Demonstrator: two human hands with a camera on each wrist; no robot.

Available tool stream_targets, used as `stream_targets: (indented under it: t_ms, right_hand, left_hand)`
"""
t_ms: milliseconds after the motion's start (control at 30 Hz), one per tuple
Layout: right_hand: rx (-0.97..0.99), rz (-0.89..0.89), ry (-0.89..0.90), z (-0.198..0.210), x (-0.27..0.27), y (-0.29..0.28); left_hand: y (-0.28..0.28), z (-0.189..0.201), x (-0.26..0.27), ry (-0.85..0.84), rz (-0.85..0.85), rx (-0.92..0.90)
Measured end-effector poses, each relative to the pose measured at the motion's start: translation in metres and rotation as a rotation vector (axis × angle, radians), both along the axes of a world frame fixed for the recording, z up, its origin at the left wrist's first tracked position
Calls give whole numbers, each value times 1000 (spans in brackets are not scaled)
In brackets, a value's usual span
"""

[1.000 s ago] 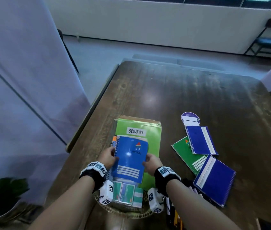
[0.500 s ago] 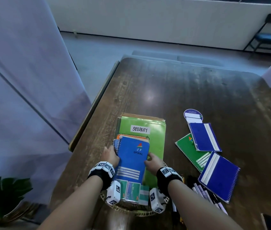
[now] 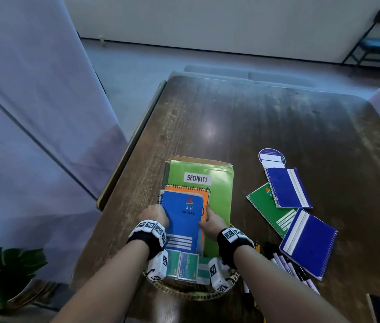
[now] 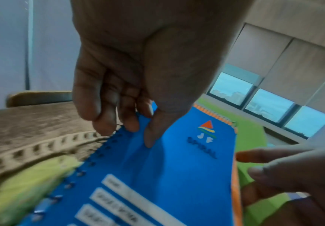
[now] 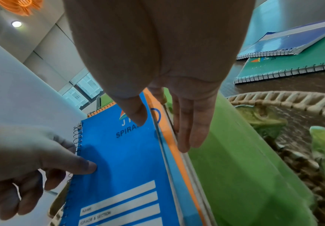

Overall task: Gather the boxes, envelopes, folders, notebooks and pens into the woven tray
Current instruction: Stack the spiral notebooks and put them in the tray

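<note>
A blue spiral notebook (image 3: 182, 220) marked JF SPIRAL lies on an orange notebook (image 3: 205, 197), on top of a green SECURITY folder (image 3: 219, 190). The stack's near end sits in the woven tray (image 3: 184, 293). My left hand (image 3: 161, 213) pinches the blue notebook's spiral edge, thumb on the cover (image 4: 167, 175) and fingers curled. My right hand (image 3: 206, 216) has its thumb on the cover (image 5: 122, 160), with straight fingers along the stack's right edge. Small green boxes (image 3: 184, 266) stand in the tray's near part.
On the dark wooden table (image 3: 254, 117) to the right lie a blue notebook (image 3: 286, 187), a green notebook (image 3: 270, 210), another blue notebook (image 3: 310, 243), a round card (image 3: 271, 157) and several pens (image 3: 284, 262). A curtain hangs at the left.
The blue notebook has come down and toward me onto the stack, so the orange notebook now shows beyond it. Both hands stayed at its sides.
</note>
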State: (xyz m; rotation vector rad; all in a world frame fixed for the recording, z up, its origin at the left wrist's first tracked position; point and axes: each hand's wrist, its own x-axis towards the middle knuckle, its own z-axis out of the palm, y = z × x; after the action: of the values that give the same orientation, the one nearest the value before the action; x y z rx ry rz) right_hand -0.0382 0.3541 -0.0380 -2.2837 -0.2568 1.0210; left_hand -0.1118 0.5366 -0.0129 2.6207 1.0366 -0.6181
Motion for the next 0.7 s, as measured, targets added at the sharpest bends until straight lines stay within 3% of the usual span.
stream_targets:
  t_ms: [133, 400, 700]
  right_hand:
    - [-5, -54, -20, 5, 13, -13]
    - [31, -182, -149, 17, 42, -78]
    - [-56, -313, -139, 11, 94, -195]
  left_hand:
    - [-23, 8, 18, 0, -118, -107]
    - [-95, 7, 67, -203, -256, -497]
    - [-199, -13, 130, -236, -293, -592]
